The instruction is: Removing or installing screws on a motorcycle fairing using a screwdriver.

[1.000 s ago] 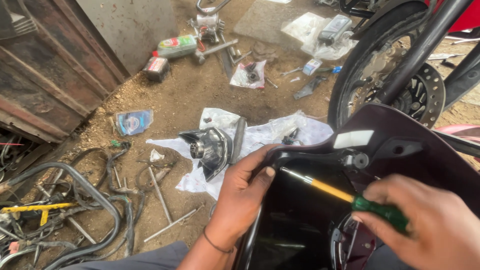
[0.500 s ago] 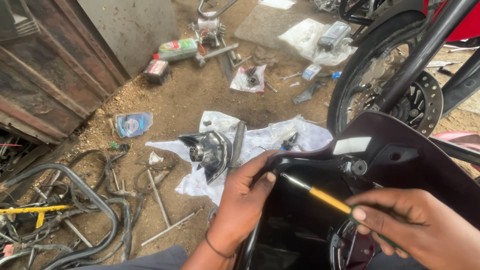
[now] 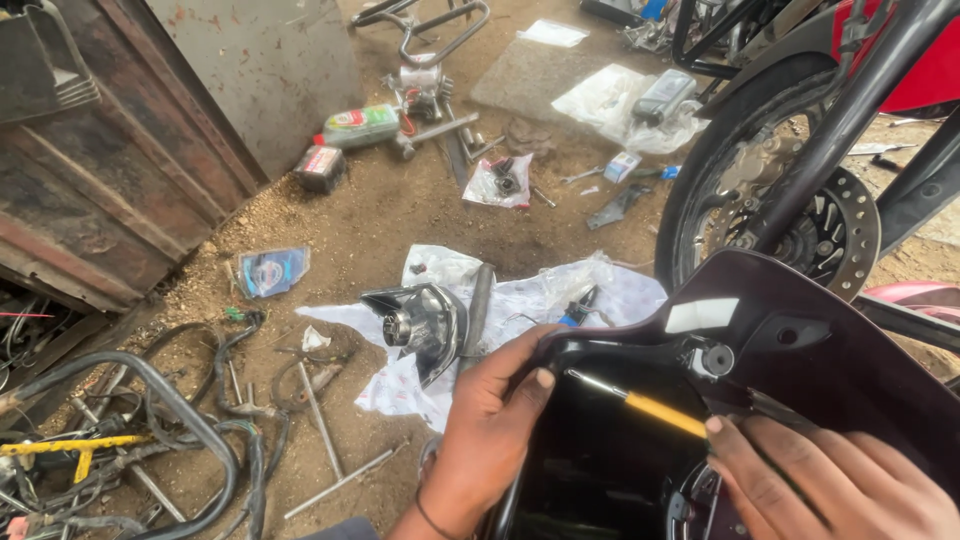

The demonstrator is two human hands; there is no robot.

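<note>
Both hands grip: left fairing panel, right screwdriver.

— What is the ground like up beyond the grip?

— Bare dirt floor, sandy and littered, lit by flat daylight. A white plastic sheet lies just above the grip.

— And off to its left?

— A rusty metal wall stands far to the upper left, with a grey panel beside it. Black cables and loose metal rods lie tangled at the lower left.

— To the upper right?

— A motorcycle wheel stands close by.
</note>
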